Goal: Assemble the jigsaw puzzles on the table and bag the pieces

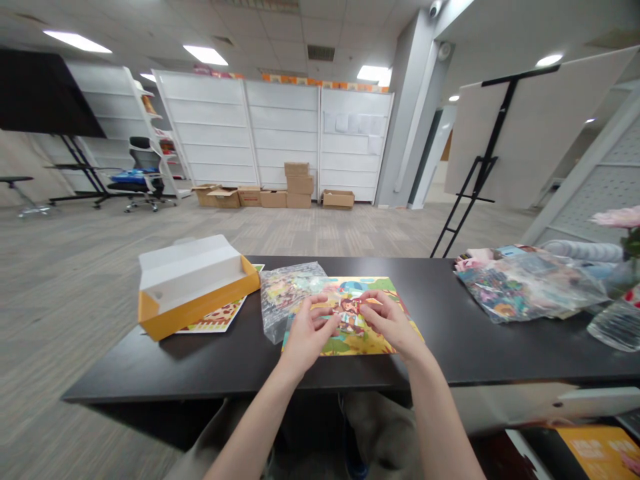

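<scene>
A colourful picture board [373, 343] with a cartoon landscape lies flat on the black table. Just above its middle is a small flat cutout [350, 320] printed with a cartoon figure in red and brown. My left hand [311, 328] has its fingers curled, thumb and fingertips at the cutout's left edge. On the opposite side, my right hand [387, 320] pinches its upper right edge between thumb and index finger. A clear plastic bag [280, 293] of small multicoloured pieces lies beside the board, partly behind my left hand.
An open yellow box [200, 303] with a white inside rests on a printed sheet [220, 317] at the left. Clear bags of colourful items [525, 283] and a glass vase [617, 327] stand to the right. Cardboard boxes [299, 183] line the far shelves.
</scene>
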### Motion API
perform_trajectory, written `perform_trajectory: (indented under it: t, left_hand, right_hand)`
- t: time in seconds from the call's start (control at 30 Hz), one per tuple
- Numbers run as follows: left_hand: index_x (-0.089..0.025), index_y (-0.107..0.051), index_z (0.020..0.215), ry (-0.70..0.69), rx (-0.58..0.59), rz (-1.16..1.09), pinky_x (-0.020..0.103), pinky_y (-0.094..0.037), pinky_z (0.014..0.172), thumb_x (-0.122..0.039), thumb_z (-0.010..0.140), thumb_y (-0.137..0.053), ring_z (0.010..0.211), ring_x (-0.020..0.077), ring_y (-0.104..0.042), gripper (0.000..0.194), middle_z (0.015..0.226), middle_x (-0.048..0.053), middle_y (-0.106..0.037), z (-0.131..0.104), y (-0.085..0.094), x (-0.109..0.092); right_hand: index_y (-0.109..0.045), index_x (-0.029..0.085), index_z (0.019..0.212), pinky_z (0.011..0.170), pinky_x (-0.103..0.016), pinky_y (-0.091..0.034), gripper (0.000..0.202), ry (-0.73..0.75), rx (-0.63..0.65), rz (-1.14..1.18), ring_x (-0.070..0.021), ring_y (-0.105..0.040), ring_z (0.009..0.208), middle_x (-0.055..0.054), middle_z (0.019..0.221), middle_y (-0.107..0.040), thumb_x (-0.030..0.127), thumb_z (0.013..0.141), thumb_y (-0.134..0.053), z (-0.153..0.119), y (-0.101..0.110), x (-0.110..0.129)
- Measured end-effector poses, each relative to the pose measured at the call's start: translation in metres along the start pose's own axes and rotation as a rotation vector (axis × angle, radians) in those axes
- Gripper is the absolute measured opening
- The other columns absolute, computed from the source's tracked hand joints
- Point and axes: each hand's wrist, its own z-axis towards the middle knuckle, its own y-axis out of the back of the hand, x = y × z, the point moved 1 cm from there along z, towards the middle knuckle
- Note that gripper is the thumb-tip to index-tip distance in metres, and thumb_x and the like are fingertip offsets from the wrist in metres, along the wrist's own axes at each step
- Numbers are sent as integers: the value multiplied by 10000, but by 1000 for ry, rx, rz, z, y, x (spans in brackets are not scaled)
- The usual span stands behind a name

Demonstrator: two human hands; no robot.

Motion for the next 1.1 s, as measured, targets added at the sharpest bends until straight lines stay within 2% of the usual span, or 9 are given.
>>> perform_trajectory:
  t: [0.1, 0.2, 0.27, 0.33, 0.53, 0.7, 0.9, 1.0, 1.1]
  left_hand:
    - [-195, -577, 882, -270, -92, 399, 405, -580, 842, -380, 880, -658, 1015, 264, -688, 203, 1045, 105, -689, -6, 16, -9]
    - [-211, -679, 826, -539, -185, 946, 543, -438, 1057, -307, 896, -632, 1254, 341, -543, 127, 1228, 125, -664, -15, 35, -15]
    - [-221, -726, 925, -547, -226, 1175, 589, -388, 1083, -275, 878, -641, 1331, 384, -460, 111, 1345, 136, -623, -18, 48, -14]
    - [-218, -721, 1076, -490, -249, 1268, 594, -394, 1070, -236, 873, -615, 1331, 387, -460, 229, 1363, 144, -620, -17, 60, -10]
    - [-189, -611, 1292, -396, -301, 1041, 515, -443, 1065, -189, 884, -488, 1247, 306, -569, 426, 1336, 131, -641, 0, 78, -6]
    - [-160, -575, 1343, -413, -272, 909, 524, -391, 1131, -223, 914, -445, 1335, 305, -517, 452, 1406, 155, -590, 3, 67, -9]
    - [-151, -518, 1414, -399, -239, 863, 529, -350, 1155, -199, 913, -415, 1366, 295, -479, 513, 1463, 156, -547, -2, 54, -12]
    - [-162, -496, 1438, -390, -249, 830, 532, -336, 1166, -187, 903, -413, 1380, 295, -463, 542, 1484, 148, -528, -3, 55, -13]
    - [-164, -494, 1438, -393, -283, 795, 530, -328, 1176, -179, 876, -431, 1391, 300, -452, 565, 1479, 150, -527, -2, 60, -10]
  right_hand:
    - [-580, 224, 935, 492, -226, -305, 378, 22, -26, -1, -88, -380, 516, 78, 613, -455, 534, 771, -721, 3, -1, -3]
    - [-599, 228, 929, 480, -226, -302, 352, 22, -6, -6, -89, -376, 511, 75, 626, -425, 537, 791, -695, 2, -3, -1]
    - [-608, 229, 920, 480, -224, -315, 336, 16, 22, -21, -88, -397, 513, 71, 638, -425, 536, 805, -683, 0, -7, 2]
    - [-617, 225, 902, 485, -220, -332, 322, 5, 70, -47, -88, -423, 518, 64, 642, -444, 530, 817, -674, -1, -14, 4]
    - [-636, 216, 846, 450, -209, -325, 293, -36, 187, -79, -83, -446, 479, 52, 618, -508, 501, 796, -679, 11, -52, -4]
    - [-665, 222, 902, 477, -262, -392, 290, 47, 13, -26, -120, -479, 494, 17, 649, -580, 486, 784, -658, 33, -92, -17]
    - [-687, 237, 1003, 810, -377, -536, 247, 225, -94, -106, -232, -657, 871, -78, 973, -714, 405, 881, -553, 63, -131, -19]
    - [-672, 233, 965, 881, -388, -519, 225, 198, -28, -201, -228, -646, 887, -58, 933, -703, 369, 926, -497, 78, -141, -16]
    - [-670, 213, 999, 899, -378, -511, 241, 198, 132, -255, -220, -634, 935, -52, 948, -693, 366, 941, -492, 81, -141, -9]
